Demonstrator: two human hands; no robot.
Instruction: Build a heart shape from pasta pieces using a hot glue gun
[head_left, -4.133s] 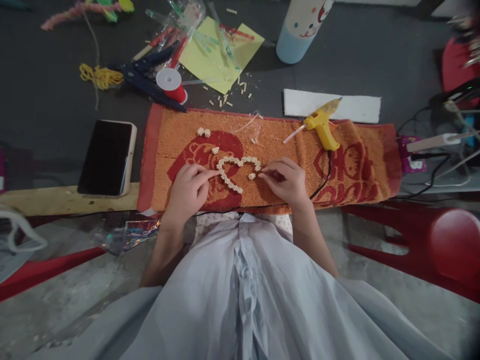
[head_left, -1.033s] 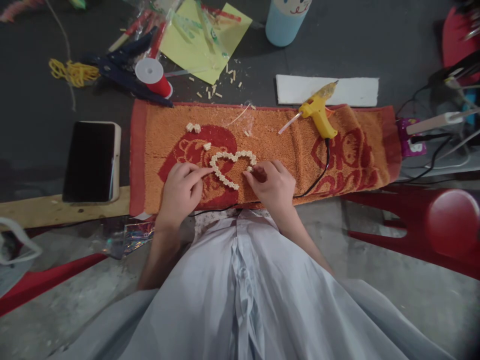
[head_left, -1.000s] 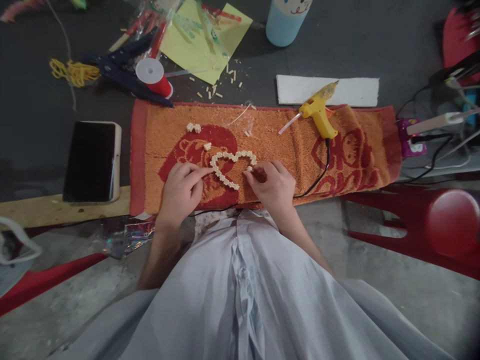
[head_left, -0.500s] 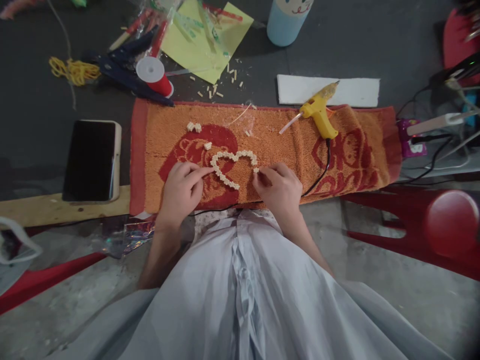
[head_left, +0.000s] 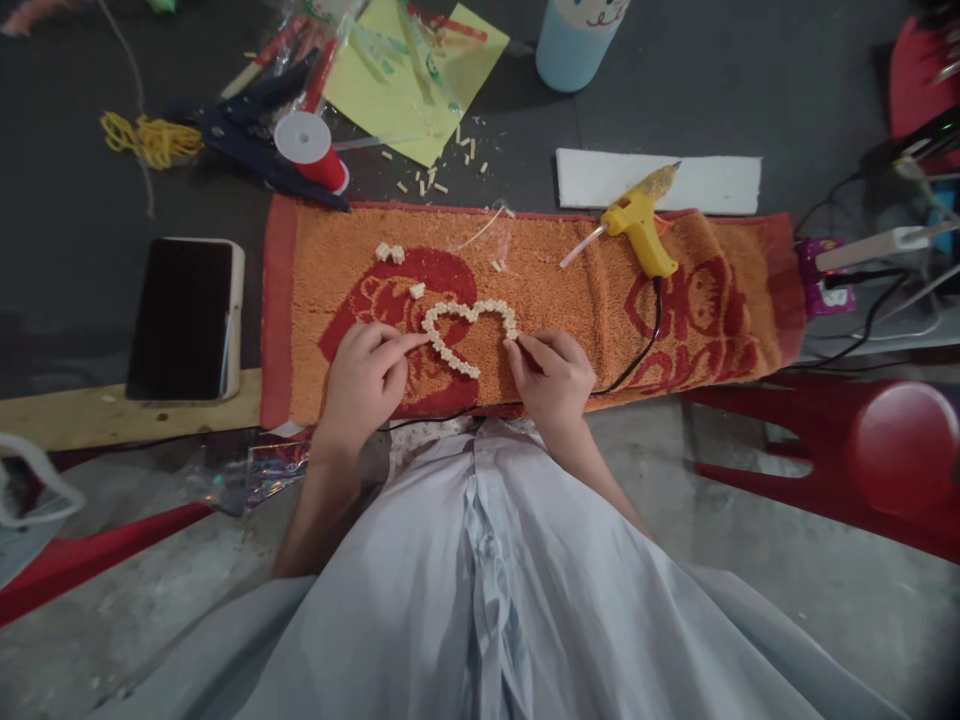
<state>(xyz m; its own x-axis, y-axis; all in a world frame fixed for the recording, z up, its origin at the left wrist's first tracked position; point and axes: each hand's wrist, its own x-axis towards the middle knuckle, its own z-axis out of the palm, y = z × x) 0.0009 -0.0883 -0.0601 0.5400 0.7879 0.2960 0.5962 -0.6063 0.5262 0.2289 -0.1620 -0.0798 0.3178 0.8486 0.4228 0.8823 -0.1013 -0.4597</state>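
Note:
A heart-shaped outline made of small cream pieces [head_left: 452, 360] lies on the orange towel [head_left: 540, 290], with a gap along its lower right side. My left hand [head_left: 367, 375] is at its left edge, fingers curled, index fingertip pressed against the outline. At the right end of the outline, my right hand [head_left: 555, 378] pinches a small cream piece [head_left: 512, 336] between thumb and index finger; the fingertips partly cover it. Loose cream clusters [head_left: 390, 253] rest on the towel above my left hand, and one more cluster [head_left: 417, 291] sits close to the heart.
A yellow glue gun [head_left: 637, 225] leans on a white strip [head_left: 697, 183], its cord running across the towel. Left are a phone [head_left: 180, 320], a red thread spool [head_left: 319, 155], dark-blue-handled pliers [head_left: 240, 135] and yellow string [head_left: 154, 140]. Cream bits [head_left: 431, 180] lie scattered near yellow paper [head_left: 382, 80].
My right hand has moved slightly up and left, bringing the small piece against the heart's right end. My left hand stays at the left edge.

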